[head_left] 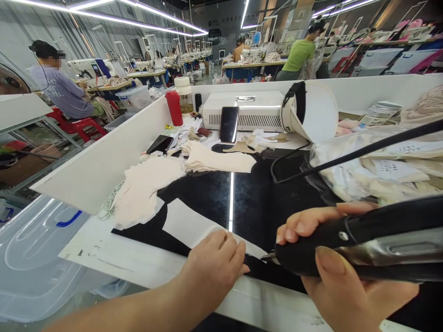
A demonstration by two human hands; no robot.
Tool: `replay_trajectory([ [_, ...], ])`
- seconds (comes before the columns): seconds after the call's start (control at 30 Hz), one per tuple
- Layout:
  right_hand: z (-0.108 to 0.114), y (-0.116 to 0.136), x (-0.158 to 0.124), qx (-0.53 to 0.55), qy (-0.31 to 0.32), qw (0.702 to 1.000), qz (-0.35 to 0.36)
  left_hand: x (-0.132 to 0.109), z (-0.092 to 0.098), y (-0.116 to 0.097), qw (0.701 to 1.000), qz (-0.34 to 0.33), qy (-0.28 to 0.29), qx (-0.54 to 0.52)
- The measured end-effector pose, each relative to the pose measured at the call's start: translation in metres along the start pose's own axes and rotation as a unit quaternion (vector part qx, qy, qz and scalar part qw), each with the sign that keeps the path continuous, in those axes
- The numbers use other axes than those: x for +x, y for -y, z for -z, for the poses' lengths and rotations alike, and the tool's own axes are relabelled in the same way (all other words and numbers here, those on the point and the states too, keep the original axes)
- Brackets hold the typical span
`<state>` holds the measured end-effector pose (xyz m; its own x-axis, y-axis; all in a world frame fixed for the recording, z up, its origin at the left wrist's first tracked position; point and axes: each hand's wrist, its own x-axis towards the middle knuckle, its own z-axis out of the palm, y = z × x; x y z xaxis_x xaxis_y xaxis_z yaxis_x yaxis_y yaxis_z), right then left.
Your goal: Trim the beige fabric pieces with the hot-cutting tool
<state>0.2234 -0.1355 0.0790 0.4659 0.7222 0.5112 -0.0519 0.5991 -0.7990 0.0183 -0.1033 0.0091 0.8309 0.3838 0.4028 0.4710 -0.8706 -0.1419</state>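
Observation:
A white cut piece of sheet material (187, 223), long and shaped, lies on the glossy black work surface (214, 193). My left hand (216, 258) presses on its near side with curled fingers, gripping its edge. My right hand (346, 295) is wrapped round a thick black hand-held tool (387, 221) with a metal lever along its side. The tool's narrow metal tip (272, 259) touches or nearly touches the right end of the white piece. Cream cut pieces are piled to the left (138, 184), and another cream stack (218, 159) lies farther back.
A white vented box (256, 108) with a phone (229, 123) leaning on it stands behind. A red bottle (174, 108) and a jar (185, 94) are beside it. A black bent rod (346, 161) crosses the right side, by plastic-bagged pieces (374, 173). White boards (114, 143) wall the table.

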Motion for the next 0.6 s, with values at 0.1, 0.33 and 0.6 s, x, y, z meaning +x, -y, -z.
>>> replay_trajectory([
  [0.1, 0.001, 0.002, 0.000, -0.010, -0.004, 1.000, -0.001, 0.000, 0.000, -0.005, 0.999, 0.020, -0.023, 0.011],
  [0.33, -0.003, 0.005, 0.006, -0.003, -0.014, 0.999, -0.045, 0.001, 0.001, -0.014, 0.998, 0.033, -0.038, 0.036],
  [0.6, -0.030, -0.021, 0.026, 0.067, -0.019, 0.998, -0.012, -0.002, -0.007, -0.017, 0.996, 0.043, -0.070, 0.025],
])
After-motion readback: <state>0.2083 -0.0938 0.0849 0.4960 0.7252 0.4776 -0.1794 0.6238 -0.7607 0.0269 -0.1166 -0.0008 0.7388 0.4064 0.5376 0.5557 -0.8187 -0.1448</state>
